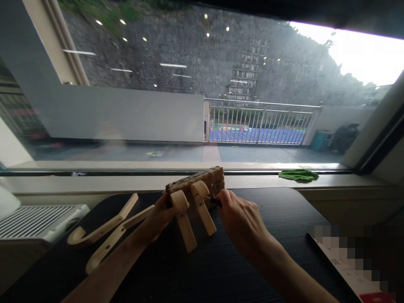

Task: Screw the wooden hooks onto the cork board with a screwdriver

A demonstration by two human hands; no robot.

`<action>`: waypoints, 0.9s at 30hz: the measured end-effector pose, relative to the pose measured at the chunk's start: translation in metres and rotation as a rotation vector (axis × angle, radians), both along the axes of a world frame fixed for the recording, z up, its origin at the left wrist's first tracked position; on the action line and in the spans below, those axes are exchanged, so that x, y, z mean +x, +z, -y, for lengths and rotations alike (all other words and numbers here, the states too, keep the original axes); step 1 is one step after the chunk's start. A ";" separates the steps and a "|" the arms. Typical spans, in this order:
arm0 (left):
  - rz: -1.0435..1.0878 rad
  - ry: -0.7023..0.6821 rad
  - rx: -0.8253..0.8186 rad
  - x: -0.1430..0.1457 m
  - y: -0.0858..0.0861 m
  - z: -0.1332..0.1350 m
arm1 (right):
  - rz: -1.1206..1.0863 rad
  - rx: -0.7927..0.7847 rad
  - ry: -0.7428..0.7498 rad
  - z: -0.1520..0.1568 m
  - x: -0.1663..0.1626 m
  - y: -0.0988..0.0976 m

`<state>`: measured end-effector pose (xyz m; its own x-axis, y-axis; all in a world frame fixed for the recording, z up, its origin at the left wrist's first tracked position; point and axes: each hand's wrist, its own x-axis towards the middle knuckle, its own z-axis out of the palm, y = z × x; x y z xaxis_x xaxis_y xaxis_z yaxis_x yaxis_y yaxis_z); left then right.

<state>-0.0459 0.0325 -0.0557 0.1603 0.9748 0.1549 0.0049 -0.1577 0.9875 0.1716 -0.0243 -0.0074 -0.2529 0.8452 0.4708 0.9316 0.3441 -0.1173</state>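
The wooden block [206, 179] stands on edge on the black table [284, 210]. The left hand [159, 219] grips its left end, fingers closed around it. Two hooks [184, 219] sit on its face, just right of those fingers. The right hand [241, 221] pinches a dark tool [215, 201], with its tip at the right hook. Two loose hooks [104, 231] lie left of the left fingers, so the work looks about half done. A green cloth [299, 174] lies beyond the right fingers.

Four wooden hooks [184, 221], one board [212, 179], one tool [215, 200], one cloth [298, 174], two hands [241, 219]
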 end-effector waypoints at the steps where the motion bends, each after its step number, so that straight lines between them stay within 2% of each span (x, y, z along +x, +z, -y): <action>1: -0.006 0.003 0.008 0.000 -0.001 0.000 | -0.004 -0.001 0.003 0.000 -0.001 -0.001; 8: -0.004 0.030 0.016 0.001 -0.002 0.000 | -0.085 -0.085 -0.002 0.004 -0.009 0.001; 12: -0.017 0.023 0.009 0.001 0.000 0.001 | -0.111 -0.076 -0.019 0.003 -0.008 0.001; 19: -0.004 0.005 0.005 0.001 0.000 0.000 | -0.215 -0.119 0.125 0.009 0.002 0.013; 27: 0.003 0.025 -0.031 0.003 0.004 0.003 | -0.102 -0.069 0.132 0.010 0.011 0.015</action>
